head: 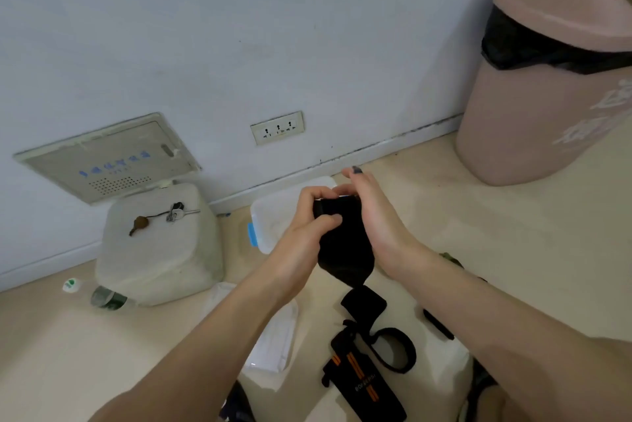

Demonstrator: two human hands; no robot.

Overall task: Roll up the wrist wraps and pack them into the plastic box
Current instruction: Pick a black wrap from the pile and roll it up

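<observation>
Rolling appears to be the step in hand: the left hand [313,216] curls its fingers [330,220] around a black fabric wrist wrap [342,243], the right hand [371,216] cupping it, above the translucent plastic box [270,219] on the floor. Next, tighten the roll and lower it in; the orange-striped black wrap [362,384] waits below.

The room is lit softly and evenly, and no hard shadows are seen. The wall [239,28] is tinted a cool blue-grey. Straight lines are bent near the edges by the wide lens. The whole picture is a little blurry, and small print is smeared.
</observation>
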